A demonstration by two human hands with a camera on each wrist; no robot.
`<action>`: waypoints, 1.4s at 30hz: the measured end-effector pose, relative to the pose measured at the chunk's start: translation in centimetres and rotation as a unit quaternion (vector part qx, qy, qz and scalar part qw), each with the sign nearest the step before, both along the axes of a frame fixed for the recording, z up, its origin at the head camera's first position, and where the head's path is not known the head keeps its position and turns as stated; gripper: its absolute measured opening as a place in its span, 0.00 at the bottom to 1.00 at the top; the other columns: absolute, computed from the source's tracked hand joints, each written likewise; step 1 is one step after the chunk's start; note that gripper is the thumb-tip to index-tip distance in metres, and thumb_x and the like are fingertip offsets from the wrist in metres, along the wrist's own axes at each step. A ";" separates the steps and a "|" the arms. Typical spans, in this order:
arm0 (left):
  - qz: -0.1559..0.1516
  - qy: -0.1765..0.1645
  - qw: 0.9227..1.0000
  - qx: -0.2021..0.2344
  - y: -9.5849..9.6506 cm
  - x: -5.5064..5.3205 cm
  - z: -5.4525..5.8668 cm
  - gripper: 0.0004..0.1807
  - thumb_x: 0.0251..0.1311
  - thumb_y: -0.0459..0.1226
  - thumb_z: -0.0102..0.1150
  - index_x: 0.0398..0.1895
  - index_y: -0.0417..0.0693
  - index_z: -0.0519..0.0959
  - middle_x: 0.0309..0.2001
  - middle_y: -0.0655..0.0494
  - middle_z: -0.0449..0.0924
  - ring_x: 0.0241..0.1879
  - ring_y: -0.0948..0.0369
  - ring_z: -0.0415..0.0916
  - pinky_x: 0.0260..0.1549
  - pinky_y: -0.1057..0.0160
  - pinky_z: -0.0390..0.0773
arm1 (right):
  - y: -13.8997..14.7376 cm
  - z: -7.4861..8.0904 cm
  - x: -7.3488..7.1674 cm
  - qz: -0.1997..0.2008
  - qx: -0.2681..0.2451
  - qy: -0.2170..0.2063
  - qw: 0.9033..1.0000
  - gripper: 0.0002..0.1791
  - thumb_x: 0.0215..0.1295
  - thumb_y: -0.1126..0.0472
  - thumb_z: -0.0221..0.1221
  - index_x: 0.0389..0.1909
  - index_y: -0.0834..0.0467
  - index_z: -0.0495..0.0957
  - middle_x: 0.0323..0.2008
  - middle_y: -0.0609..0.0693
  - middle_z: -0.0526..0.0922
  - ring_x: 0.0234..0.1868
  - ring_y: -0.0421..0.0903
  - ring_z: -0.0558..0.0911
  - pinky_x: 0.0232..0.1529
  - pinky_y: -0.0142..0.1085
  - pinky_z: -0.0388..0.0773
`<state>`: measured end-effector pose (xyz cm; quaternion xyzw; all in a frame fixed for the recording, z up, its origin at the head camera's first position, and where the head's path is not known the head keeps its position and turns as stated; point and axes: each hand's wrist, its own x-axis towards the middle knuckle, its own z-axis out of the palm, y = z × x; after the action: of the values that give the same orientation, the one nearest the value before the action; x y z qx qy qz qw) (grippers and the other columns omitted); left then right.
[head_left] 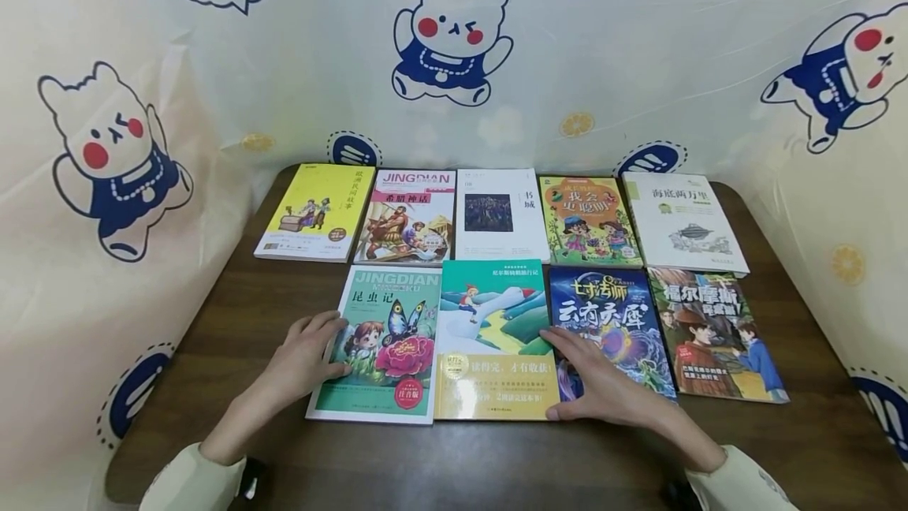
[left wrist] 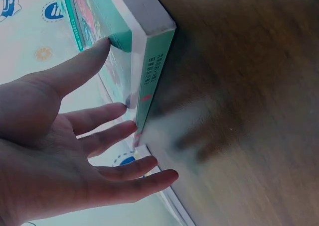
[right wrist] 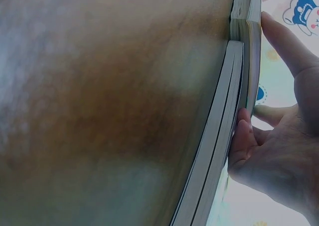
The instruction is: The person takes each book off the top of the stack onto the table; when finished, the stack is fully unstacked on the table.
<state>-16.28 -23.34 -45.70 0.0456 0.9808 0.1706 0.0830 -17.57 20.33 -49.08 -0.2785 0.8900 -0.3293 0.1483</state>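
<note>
On the table lies a green insect book with a butterfly and a pink flower on its cover. My left hand touches its left edge, fingers spread and fairly straight; in the left wrist view the thumb and fingertips meet the green spine. Right beside it is a teal and yellow book showing a white goose. At that book's right edge rests my right hand, its thumb near the lower corner and its fingers extended. The hand partly covers a dark blue book.
A detective book lies at the front right. Behind are a yellow book, a red-and-white book, a white book, an orange book and a pale book. A bear-print cloth surrounds the brown table.
</note>
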 end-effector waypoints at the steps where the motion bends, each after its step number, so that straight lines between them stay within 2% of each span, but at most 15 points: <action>1: 0.002 -0.001 1.000 0.001 0.0 0.0 0.0 0.37 0.46 0.40 0.76 0.60 0.37 0.73 0.63 0.33 0.65 0.62 0.30 0.53 0.51 0.27 0.61 | 0.0 0.0 0.0 0.000 0.000 0.000 1.000 0.57 0.47 0.37 0.70 0.74 0.54 0.54 0.72 0.62 0.54 0.69 0.68 0.55 0.57 0.70 0.59; 7: -0.005 0.007 1.000 0.009 0.5 0.3 0.2 0.35 0.48 0.38 0.74 0.60 0.37 0.73 0.64 0.32 0.63 0.65 0.29 0.48 0.53 0.27 0.59 | 0.0 -0.1 0.0 -0.001 0.000 0.000 1.000 0.57 0.46 0.37 0.70 0.74 0.54 0.54 0.72 0.61 0.54 0.69 0.67 0.55 0.57 0.70 0.58; 14: -0.021 0.029 0.999 0.023 1.7 0.4 0.9 0.35 0.52 0.37 0.71 0.63 0.38 0.70 0.65 0.34 0.63 0.65 0.31 0.51 0.55 0.30 0.60 | 0.0 -0.1 0.0 -0.002 0.000 -0.001 1.000 0.57 0.46 0.36 0.70 0.74 0.54 0.54 0.72 0.61 0.54 0.69 0.67 0.55 0.57 0.70 0.58; 22: -0.021 0.051 0.993 0.104 3.1 0.2 0.9 0.44 0.55 0.36 0.69 0.73 0.40 0.55 0.68 0.34 0.59 0.67 0.37 0.55 0.58 0.36 0.62 | 0.0 -0.1 0.1 0.000 -0.001 0.002 1.000 0.57 0.47 0.37 0.70 0.74 0.54 0.54 0.72 0.62 0.54 0.69 0.68 0.55 0.57 0.70 0.58; 27: -0.046 0.045 0.987 0.145 4.9 0.4 0.4 0.45 0.54 0.38 0.70 0.73 0.43 0.56 0.68 0.38 0.61 0.67 0.40 0.57 0.60 0.38 0.62 | 0.0 -0.1 0.1 -0.001 -0.003 0.003 1.000 0.57 0.47 0.37 0.70 0.74 0.54 0.54 0.72 0.62 0.54 0.69 0.68 0.55 0.57 0.70 0.58; 31: -0.058 0.024 0.985 0.162 6.4 0.6 0.0 0.45 0.54 0.42 0.70 0.74 0.50 0.57 0.69 0.42 0.62 0.68 0.42 0.57 0.60 0.36 0.61 | 0.0 -0.1 0.0 0.001 -0.003 0.004 1.000 0.57 0.46 0.37 0.70 0.74 0.54 0.55 0.72 0.62 0.54 0.69 0.67 0.56 0.57 0.69 0.58; 38: -0.042 0.001 0.987 0.153 8.6 0.6 -0.7 0.45 0.54 0.45 0.70 0.74 0.54 0.58 0.69 0.46 0.63 0.70 0.39 0.49 0.55 0.31 0.62 | 0.0 -0.1 0.0 0.003 -0.001 0.006 1.000 0.57 0.47 0.36 0.70 0.74 0.54 0.54 0.72 0.62 0.54 0.69 0.67 0.56 0.57 0.70 0.58; 42: -0.052 -0.002 0.984 0.168 9.7 0.6 -1.1 0.42 0.55 0.44 0.69 0.72 0.52 0.61 0.69 0.48 0.64 0.71 0.40 0.47 0.57 0.32 0.60 | 0.0 -0.1 0.0 0.003 -0.001 0.007 1.000 0.57 0.47 0.36 0.70 0.74 0.54 0.54 0.72 0.62 0.54 0.69 0.68 0.56 0.57 0.70 0.58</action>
<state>-15.67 -13.63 -46.79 0.1093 0.9344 0.3281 0.0852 -17.53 20.30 -49.19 -0.2838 0.8899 -0.3274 0.1426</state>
